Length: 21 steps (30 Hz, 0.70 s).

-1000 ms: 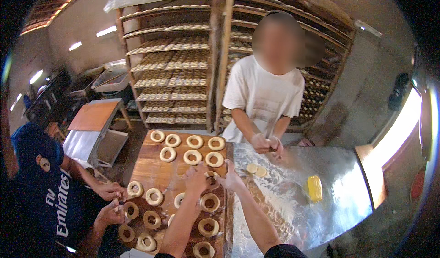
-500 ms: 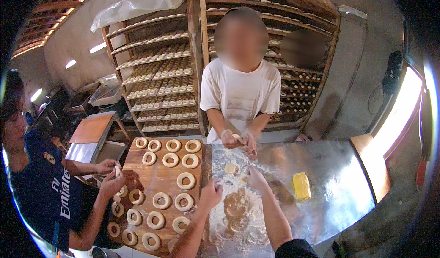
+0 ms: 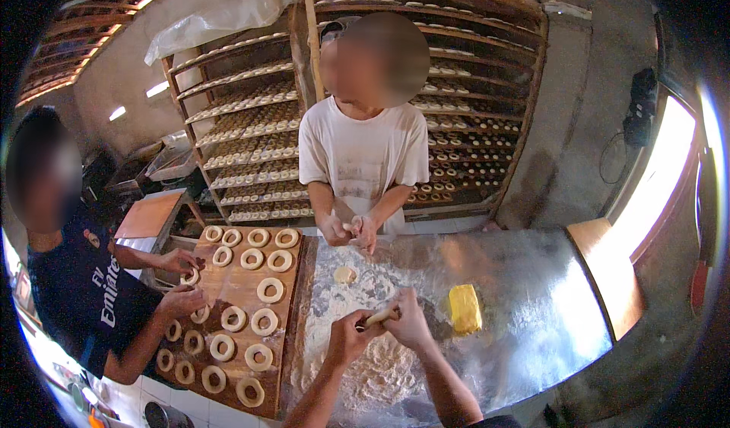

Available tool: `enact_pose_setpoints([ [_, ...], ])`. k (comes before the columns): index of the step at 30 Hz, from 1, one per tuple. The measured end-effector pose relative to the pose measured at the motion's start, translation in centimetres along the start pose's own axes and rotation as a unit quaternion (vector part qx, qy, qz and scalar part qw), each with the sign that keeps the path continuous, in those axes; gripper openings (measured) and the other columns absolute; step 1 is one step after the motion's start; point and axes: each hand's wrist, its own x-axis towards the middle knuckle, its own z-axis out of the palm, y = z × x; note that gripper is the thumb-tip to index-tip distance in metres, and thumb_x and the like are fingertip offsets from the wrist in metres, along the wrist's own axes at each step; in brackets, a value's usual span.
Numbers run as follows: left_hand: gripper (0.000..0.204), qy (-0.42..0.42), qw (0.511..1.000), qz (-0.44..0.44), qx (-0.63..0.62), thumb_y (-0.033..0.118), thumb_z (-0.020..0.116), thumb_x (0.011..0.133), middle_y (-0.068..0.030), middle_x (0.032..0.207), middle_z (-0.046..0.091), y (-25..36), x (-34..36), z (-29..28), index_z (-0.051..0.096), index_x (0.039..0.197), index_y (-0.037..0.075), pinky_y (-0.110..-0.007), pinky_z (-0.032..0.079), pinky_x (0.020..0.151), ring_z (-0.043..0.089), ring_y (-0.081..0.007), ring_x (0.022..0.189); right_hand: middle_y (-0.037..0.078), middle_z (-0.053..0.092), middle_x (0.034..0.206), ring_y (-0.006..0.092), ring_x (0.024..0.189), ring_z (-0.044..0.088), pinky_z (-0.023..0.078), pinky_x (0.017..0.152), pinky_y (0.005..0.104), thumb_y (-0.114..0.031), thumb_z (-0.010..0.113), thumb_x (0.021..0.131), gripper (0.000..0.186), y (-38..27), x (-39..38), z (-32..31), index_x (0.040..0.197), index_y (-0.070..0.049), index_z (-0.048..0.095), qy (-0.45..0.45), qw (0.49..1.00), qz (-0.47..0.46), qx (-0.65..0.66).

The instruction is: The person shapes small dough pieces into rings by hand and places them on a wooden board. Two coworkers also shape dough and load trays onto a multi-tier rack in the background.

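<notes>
My left hand (image 3: 351,338) and my right hand (image 3: 409,324) hold a short roll of pale dough (image 3: 379,318) between them. Both have their fingers closed on it, above the floured metal table (image 3: 517,260). Loose flour (image 3: 372,375) is heaped and smeared below my hands. Just beyond them a small round piece of dough (image 3: 344,275) lies in the flour. Left of my hands, rows of dough rings (image 3: 265,322) rest on a wooden board (image 3: 300,291).
Across the table a person in a white shirt (image 3: 365,146) works dough with both hands. At the left, a person in a dark shirt (image 3: 68,299) holds a dough ring. A yellow block (image 3: 464,309) sits on the right. Behind stand wooden racks (image 3: 304,55) filled with dough rings.
My hands have come together and now hold a roll of dough, where before they were apart over the flour. The view has shifted, and the person opposite has turned their head.
</notes>
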Motion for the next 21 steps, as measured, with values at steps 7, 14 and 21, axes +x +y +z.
enact_pose_setpoints([
  [7, 0.048, 0.215, 0.962, 0.096, 0.136, 0.000, 0.063, 0.082, -0.0243, 0.111, 0.056, 0.0, -0.5, 1.7, 0.048, 0.129, 0.003, -0.047, 0.050, 0.087, 0.056, -0.0402, 0.110, 0.019, 0.054, 0.132, 0.0338, 0.121, 0.055, 0.044, 0.102, 0.0449, -0.026, 0.072, 0.085, 0.071, 1.4, -0.2, 1.8, 0.142, -0.006, 0.036, -0.176, 0.888, -0.119, 0.409],
  [14, 0.035, 0.089, 0.862, 0.197, -0.458, 0.017, 0.051, 0.100, -0.0055, 0.086, 0.058, -0.8, -2.2, 2.2, 0.045, 0.132, 0.006, -0.032, 0.052, 0.079, 0.061, -0.0172, 0.087, 0.019, 0.067, 0.098, 0.0308, 0.091, 0.065, 0.050, 0.081, 0.0432, -0.048, 0.047, 0.099, 0.050, -1.3, -2.3, 1.2, 0.132, -0.010, 0.048, -0.186, 0.813, 0.027, 0.552],
  [21, 0.035, 0.153, 0.985, 0.053, 0.063, 0.037, 0.045, 0.103, -0.0163, 0.070, 0.058, -1.6, -3.0, 1.1, 0.047, 0.120, 0.006, -0.043, 0.046, 0.048, 0.056, -0.0312, 0.050, 0.015, 0.065, 0.094, 0.0232, 0.085, 0.065, 0.049, 0.076, 0.0343, -0.063, 0.042, 0.099, 0.067, -2.4, -3.7, 3.0, 0.140, -0.010, 0.040, -0.176, 0.790, 0.047, 0.586],
])
